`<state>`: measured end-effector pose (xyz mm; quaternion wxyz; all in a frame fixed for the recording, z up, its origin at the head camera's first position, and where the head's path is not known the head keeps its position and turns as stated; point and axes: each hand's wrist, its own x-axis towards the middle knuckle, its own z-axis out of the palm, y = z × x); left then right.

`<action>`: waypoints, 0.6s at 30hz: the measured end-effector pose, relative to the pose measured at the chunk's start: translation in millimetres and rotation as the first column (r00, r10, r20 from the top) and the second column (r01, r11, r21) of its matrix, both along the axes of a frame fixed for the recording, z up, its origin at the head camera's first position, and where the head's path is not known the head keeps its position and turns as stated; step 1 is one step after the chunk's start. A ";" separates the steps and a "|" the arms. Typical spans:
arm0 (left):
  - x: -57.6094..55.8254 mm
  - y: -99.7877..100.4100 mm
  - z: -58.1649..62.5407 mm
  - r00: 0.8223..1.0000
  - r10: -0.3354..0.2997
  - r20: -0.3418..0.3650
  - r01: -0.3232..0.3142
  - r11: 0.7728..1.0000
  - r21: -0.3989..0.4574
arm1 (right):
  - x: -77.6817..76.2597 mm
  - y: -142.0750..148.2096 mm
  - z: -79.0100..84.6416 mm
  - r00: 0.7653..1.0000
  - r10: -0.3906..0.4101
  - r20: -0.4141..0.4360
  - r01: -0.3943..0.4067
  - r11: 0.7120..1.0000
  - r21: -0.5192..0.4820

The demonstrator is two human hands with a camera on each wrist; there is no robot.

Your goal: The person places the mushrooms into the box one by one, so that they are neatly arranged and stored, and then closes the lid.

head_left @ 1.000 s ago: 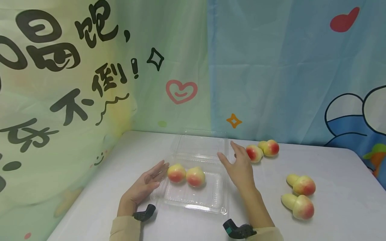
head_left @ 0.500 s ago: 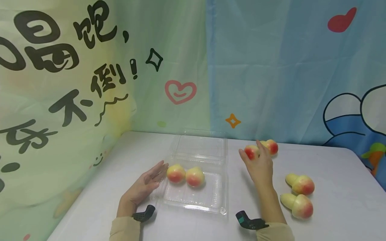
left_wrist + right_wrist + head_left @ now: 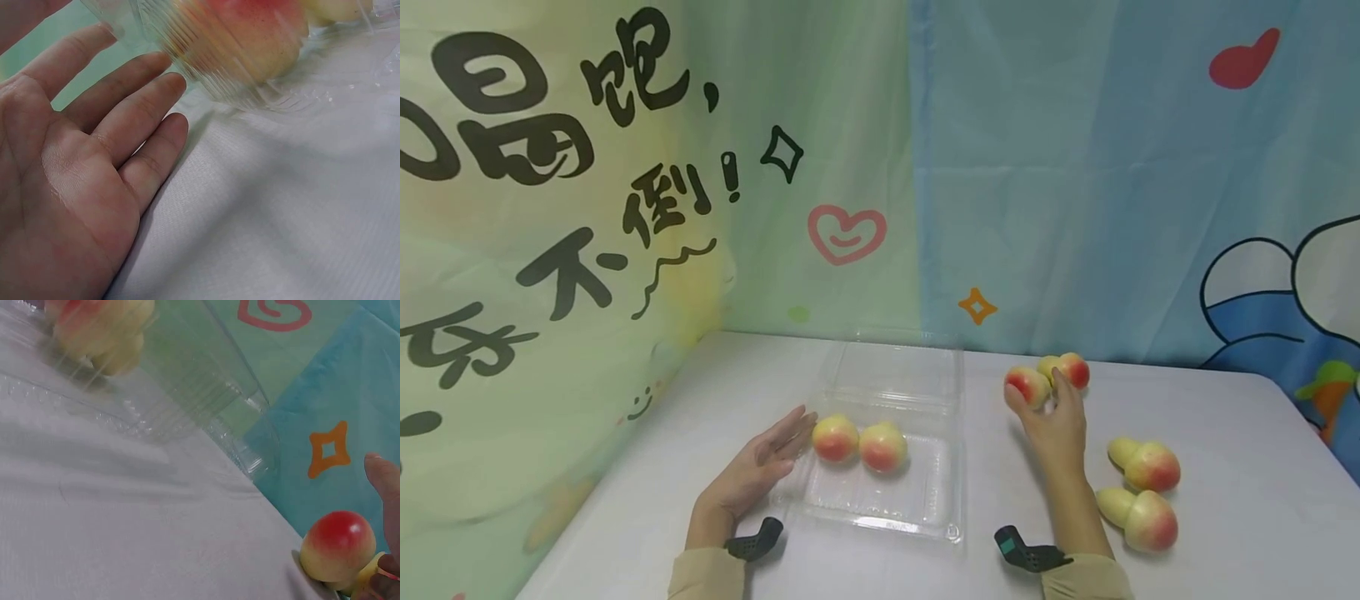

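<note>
Beside the left wall of a clear plastic clamshell box (image 3: pixel 917 483), my left hand (image 3: pixel 752 467) is held palm inward with straight fingers. Its fingertips (image 3: pixel 175 87) are close to the ribbed wall; whether they touch it is unclear. Inside the box lie two yellow-and-red pear-shaped fruits (image 3: pixel 883 448), side by side. My right hand (image 3: pixel 1054 429) has its thumb and fingers around another such fruit (image 3: pixel 1024 382) at the back. In the right wrist view, curled fingers reach the yellow end of this fruit (image 3: pixel 337 547). The thumb's contact there is hard to judge.
Just behind the right hand sits one more fruit (image 3: pixel 1077 371). Two others, an upper one (image 3: pixel 1153 465) and a lower one (image 3: pixel 1152 522), lie to the right of that forearm. The box's lid (image 3: pixel 895 371) lies back toward the printed curtain (image 3: pixel 1000 208).
My right hand has moved right from beside the box to the back fruit, then slightly down around it. The left hand stays by the box.
</note>
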<state>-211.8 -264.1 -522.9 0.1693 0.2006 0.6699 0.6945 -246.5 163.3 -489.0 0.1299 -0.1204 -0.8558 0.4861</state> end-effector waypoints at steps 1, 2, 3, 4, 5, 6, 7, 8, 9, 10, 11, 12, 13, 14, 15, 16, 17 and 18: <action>0.0 0.2 -0.2 1.000 0.002 -0.003 -0.002 1.000 -0.006 | -0.6 0.9 -1.7 1.000 -0.004 0.002 0.004 1.000 -0.006; -0.1 0.3 -0.1 1.000 0.004 0.000 -0.004 1.000 -0.011 | -1.5 1.5 -3.4 1.000 -0.007 0.001 0.007 1.000 -0.008; -0.2 0.4 0.1 1.000 0.005 0.000 -0.005 1.000 -0.018 | -2.5 2.0 -5.0 1.000 -0.010 -0.007 0.010 1.000 -0.011; -0.1 0.3 0.5 1.000 0.004 0.006 -0.004 1.000 -0.019 | -3.9 2.4 -6.9 1.000 -0.016 -0.016 0.016 1.000 -0.010; 0.1 0.3 0.9 1.000 0.004 0.013 -0.003 1.000 -0.018 | -5.1 2.7 -8.5 0.999 -0.022 -0.025 0.022 1.000 -0.012; 0.1 0.2 1.1 1.000 0.004 0.020 -0.004 1.000 -0.022 | -6.4 3.1 -10.0 0.999 -0.029 -0.036 0.028 1.000 -0.013; 0.2 0.1 1.2 1.000 0.002 0.022 -0.001 1.000 -0.022 | -7.5 3.6 -11.4 0.999 -0.035 -0.041 0.035 0.999 -0.015; 0.4 0.1 1.5 1.000 0.002 0.026 -0.001 1.000 -0.024 | -8.6 4.0 -12.8 0.998 -0.040 -0.042 0.040 0.999 -0.014; 0.5 0.0 1.7 1.000 -0.001 0.022 0.001 1.000 -0.023 | -9.4 4.7 -13.9 0.998 -0.044 -0.036 0.044 0.999 -0.016; 0.8 0.1 2.2 1.000 0.001 0.024 0.000 1.000 -0.023 | -10.4 5.4 -15.1 0.999 -0.047 -0.028 0.047 0.999 -0.015; 0.9 0.1 2.3 1.000 0.003 0.022 -0.003 1.000 -0.028 | -11.1 6.2 -15.9 0.999 -0.047 -0.014 0.046 0.999 -0.016; 0.9 0.0 2.4 1.000 0.005 0.016 -0.004 0.999 -0.033 | -11.9 6.9 -16.7 0.999 -0.045 0.000 0.045 0.999 -0.018; 1.1 0.2 2.6 1.000 0.011 0.017 -0.010 0.999 -0.039 | -12.8 7.7 -17.5 0.999 -0.043 0.014 0.043 0.999 -0.022; 1.2 0.3 2.7 1.000 0.014 0.011 -0.013 0.999 -0.047 | -13.8 8.6 -18.2 0.999 -0.041 0.025 0.041 0.999 -0.026; 1.2 0.4 2.7 1.000 0.015 0.006 -0.015 0.999 -0.051 | -14.9 9.5 -18.9 0.999 -0.040 0.034 0.041 0.999 -0.030; 1.2 0.7 2.7 1.000 0.019 0.012 -0.018 0.999 -0.050 | -16.0 10.4 -19.6 0.998 -0.040 0.045 0.041 0.999 -0.031; 1.1 0.9 2.7 1.000 0.016 0.012 -0.016 0.999 -0.048 | -17.2 11.3 -20.3 0.998 -0.041 0.054 0.043 0.998 -0.035; 1.0 1.1 2.8 1.000 0.012 0.012 -0.012 0.999 -0.042 | -18.5 12.1 -21.2 0.997 -0.042 0.061 0.045 0.998 -0.040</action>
